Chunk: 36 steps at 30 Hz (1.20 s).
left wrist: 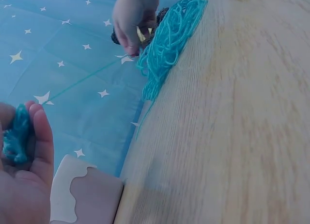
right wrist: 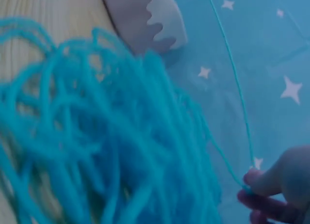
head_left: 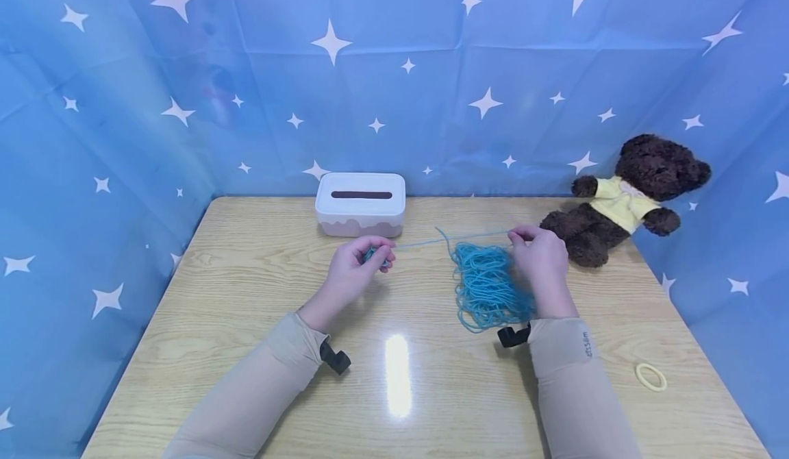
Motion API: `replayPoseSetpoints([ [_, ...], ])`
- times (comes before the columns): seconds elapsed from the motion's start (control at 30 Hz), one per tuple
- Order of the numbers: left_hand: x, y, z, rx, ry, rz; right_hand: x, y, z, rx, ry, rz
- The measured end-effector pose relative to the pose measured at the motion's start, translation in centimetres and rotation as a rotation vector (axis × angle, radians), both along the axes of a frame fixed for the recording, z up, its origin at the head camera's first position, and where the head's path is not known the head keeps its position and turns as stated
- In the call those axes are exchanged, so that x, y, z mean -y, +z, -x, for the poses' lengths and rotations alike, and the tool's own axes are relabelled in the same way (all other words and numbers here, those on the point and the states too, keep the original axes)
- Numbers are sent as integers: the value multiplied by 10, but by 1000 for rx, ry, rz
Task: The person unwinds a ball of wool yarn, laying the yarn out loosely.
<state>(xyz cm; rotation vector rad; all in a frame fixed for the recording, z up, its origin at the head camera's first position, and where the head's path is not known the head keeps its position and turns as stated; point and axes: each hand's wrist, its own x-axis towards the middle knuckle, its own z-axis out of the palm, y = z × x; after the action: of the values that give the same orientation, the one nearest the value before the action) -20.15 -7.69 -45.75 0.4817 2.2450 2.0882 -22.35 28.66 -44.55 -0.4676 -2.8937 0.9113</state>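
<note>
A loose heap of teal yarn (head_left: 487,284) lies on the table, right of the middle. My left hand (head_left: 360,264) holds a small wound bundle of the same yarn (left wrist: 18,136) in its curled fingers, in front of the tissue box. Beyond the heap, my right hand (head_left: 539,253) pinches the yarn strand (right wrist: 237,83) between thumb and fingertips. That strand runs fairly straight across the gap between both hands, above the table. From the pinch, yarn also leads back to the heap in the right wrist view. A loose yarn end sticks out at the heap's upper left.
A white-topped tissue box (head_left: 360,222) stands at the table's back edge. At the back right sits a dark brown teddy bear (head_left: 622,202) in a yellow shirt. A pale yellow ring (head_left: 650,377) lies on the wooden table (head_left: 277,404) at the right. Behind hangs a blue star-patterned curtain (head_left: 394,89).
</note>
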Motion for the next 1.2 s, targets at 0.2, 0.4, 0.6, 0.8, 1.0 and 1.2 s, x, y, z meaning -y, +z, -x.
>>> replayPoseSetpoints([
  [0.2,0,-3,2,5,-23,-30,0,-3,1,180,125,-93],
  [0.4,-1,-3,1,-23,-79,28,42,11,-11,-52,314,-65],
  [0.6,-1,-3,1,-47,-130,41,110,14,-29,-218,658,182],
  [0.8,0,-4,0,-63,-149,80,137,5,-41,-264,639,177],
  [1.0,-1,-5,1,-30,-126,101,125,12,-39,-388,557,147],
  [1.2,-1,-4,2,-6,-38,102,100,22,-30,-466,444,144],
])
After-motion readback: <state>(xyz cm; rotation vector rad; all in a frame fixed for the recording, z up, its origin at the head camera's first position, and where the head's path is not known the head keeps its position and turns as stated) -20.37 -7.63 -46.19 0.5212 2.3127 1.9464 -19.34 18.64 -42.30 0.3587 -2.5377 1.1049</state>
